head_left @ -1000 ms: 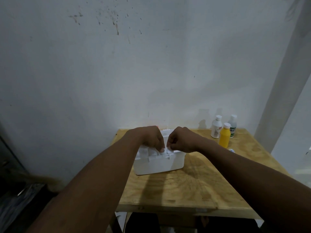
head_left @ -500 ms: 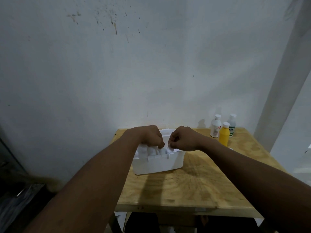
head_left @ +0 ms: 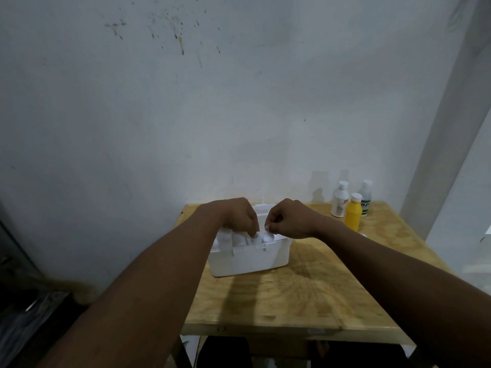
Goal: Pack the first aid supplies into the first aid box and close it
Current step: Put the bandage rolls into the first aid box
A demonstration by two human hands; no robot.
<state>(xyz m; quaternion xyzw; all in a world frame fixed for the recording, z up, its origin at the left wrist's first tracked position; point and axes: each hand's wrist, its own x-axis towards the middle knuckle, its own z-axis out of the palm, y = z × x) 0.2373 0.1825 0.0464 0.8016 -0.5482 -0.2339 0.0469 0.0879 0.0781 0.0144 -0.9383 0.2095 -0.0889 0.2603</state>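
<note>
A white first aid box [head_left: 249,260] stands open on the wooden table [head_left: 305,296], its lid up behind my hands. Several white rounded supplies [head_left: 225,238] stick up along its front row, washed out by glare. My left hand [head_left: 236,216] curls down over the box, fingertips pinching one white supply [head_left: 255,236] near the middle. My right hand [head_left: 289,219] is a closed fist just right of it, fingertips a little above another white supply [head_left: 267,238]. Both hands hide the back of the box.
Three bottles stand at the table's back right: a white one [head_left: 340,200], a yellow one [head_left: 354,212] and a clear one with a green label [head_left: 366,194]. The wall rises right behind the table. Dark clutter [head_left: 29,312] lies on the floor at left.
Both hands stay over the box's front row. The right fist has lifted slightly off the white supplies, and the left fingers remain pressed down among them.
</note>
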